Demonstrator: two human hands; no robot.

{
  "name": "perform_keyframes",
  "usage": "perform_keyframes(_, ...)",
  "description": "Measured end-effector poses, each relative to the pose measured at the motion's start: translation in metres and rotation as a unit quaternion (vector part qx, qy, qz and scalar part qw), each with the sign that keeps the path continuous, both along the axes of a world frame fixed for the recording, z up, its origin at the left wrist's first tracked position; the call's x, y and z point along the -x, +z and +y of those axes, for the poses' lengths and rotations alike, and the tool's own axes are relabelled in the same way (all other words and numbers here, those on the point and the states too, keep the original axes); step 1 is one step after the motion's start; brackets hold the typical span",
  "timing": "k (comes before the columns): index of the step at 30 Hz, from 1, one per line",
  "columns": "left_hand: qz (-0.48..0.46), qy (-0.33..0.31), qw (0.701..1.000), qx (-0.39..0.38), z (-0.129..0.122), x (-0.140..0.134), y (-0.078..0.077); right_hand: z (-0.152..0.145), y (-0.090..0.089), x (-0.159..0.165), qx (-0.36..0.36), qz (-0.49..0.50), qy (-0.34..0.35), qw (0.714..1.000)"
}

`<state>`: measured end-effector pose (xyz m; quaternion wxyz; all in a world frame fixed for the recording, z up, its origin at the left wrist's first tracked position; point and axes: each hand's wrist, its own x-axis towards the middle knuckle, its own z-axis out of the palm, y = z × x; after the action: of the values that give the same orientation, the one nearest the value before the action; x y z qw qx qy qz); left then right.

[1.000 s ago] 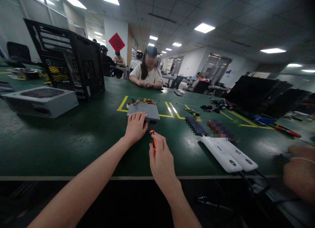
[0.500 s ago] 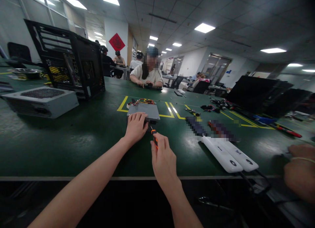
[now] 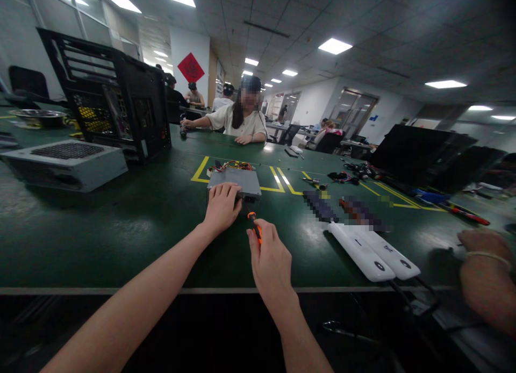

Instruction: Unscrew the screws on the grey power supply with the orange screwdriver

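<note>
A grey computer power supply lies on the green table in front of me, its bundle of coloured cables behind it. My left hand grips its near left side, fingers curled over the top and thumb at the near face. Close by on the right, my right hand is closed around an orange and black screwdriver. The screwdriver points toward the near face of the power supply. Its thin shaft is hard to make out, and I cannot tell whether the tip touches anything.
At the left stand a larger power supply and a black computer case. Two white devices lie to the right, near another person's hand. Cables and red pliers lie farther right. A person sits opposite.
My right hand has drawn slightly back toward me with the screwdriver. My left hand stays on the power supply. The person opposite has reached an arm out toward the computer case, holding a dark object.
</note>
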<state>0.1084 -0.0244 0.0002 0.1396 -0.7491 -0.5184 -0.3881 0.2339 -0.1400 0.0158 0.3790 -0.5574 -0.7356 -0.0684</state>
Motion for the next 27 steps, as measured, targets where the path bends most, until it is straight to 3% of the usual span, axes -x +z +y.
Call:
perform_keyframes(5, -0.001, 0.005, 1.000, 0.003, 0.0005, -0.0005, -0.0005, -0.0005, -0.0009, 0.0026, -0.022, 0.011, 0.062, 0.998)
perform_keyframes(11, -0.001, 0.003, 1.000, 0.001, 0.0003, 0.0000, -0.0004, 0.0022, -0.0011, -0.0019, 0.002, 0.022, -0.004, 1.000)
perform_keyframes(17, 0.003, 0.004, 1.000, -0.001, 0.0000, 0.0000, -0.0002, -0.0015, -0.0021, 0.0004, -0.007, 0.006, 0.042, 0.999)
perform_keyframes(23, 0.007, 0.008, 1.000, -0.005, 0.0000, 0.0003, -0.0007, 0.0015, -0.0013, -0.0040, 0.008, 0.018, -0.006, 1.000)
perform_keyframes(27, 0.010, 0.011, 1.000, -0.010, 0.0011, 0.0002, -0.0015, 0.0005, -0.0035, -0.0005, -0.019, 0.004, 0.039, 0.999)
